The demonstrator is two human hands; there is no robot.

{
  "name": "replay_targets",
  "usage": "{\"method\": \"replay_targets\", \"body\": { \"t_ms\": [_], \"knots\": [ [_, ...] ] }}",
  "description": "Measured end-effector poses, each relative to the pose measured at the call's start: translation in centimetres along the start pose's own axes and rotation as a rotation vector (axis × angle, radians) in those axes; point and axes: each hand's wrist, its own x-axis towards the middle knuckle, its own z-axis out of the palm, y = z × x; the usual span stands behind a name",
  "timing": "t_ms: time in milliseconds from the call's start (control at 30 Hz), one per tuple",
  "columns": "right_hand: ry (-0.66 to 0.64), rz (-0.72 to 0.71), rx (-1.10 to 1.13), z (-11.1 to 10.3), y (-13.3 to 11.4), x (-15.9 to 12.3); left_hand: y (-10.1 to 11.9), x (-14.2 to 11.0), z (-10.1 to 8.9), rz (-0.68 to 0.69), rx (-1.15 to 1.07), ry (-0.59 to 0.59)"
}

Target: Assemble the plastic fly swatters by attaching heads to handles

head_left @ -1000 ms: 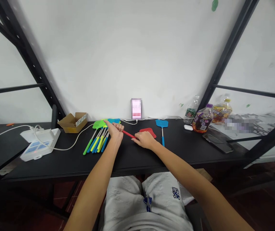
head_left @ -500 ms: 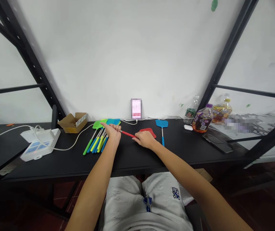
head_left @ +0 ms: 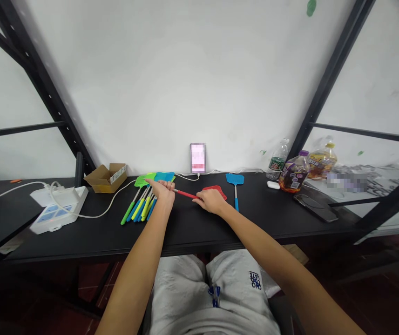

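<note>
head view: looks forward and down on a black counter (head_left: 192, 235) across the middle of the frame, backed by a white wall (head_left: 199, 83) and flanked by dark uprights (head_left: 43, 86) at upper left and upper right. carries, toward the left, a white power strip (head_left: 57, 211), a cardboard box (head_left: 103, 180) and a bunch of coloured swatters (head_left: 146, 204); toward the right, a blue swatter (head_left: 235, 179), bottles (head_left: 293, 173) and a dark phone (head_left: 316, 208). at frame centre, grips a slanting red-handled rod (head_left: 185, 194) between both hands: with the left hand (head_left: 162, 190) curled around the silver part, thumb toward upper left, and with the right hand (head_left: 211, 201) wrapped on the red end. shows a red mesh head (head_left: 219, 190) just behind the right hand, partly covered; cannot tell any join to the rod. ends in a front edge along lower centre, near grey shorts (head_left: 180, 284), with a stretch of black top between hands and edge, and another right of the blue swatter.
</note>
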Motion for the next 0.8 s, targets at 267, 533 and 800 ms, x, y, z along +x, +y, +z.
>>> {"method": "replay_targets", "body": {
  "t_ms": [267, 533, 800],
  "knots": [
    [0.007, 0.059, -0.013, 0.1, 1.2, -0.2, 0.8, 0.9, -0.4, 0.022, -0.023, 0.082],
    [0.026, 0.205, -0.015, 0.1, 2.1, -0.2, 1.1, 1.3, -0.5, 0.012, 0.008, 0.081],
    [0.039, 0.197, -0.01, 0.0, 2.1, -0.3, 0.1, 0.7, -0.1, -0.034, 0.039, 0.044]
  ]
}}
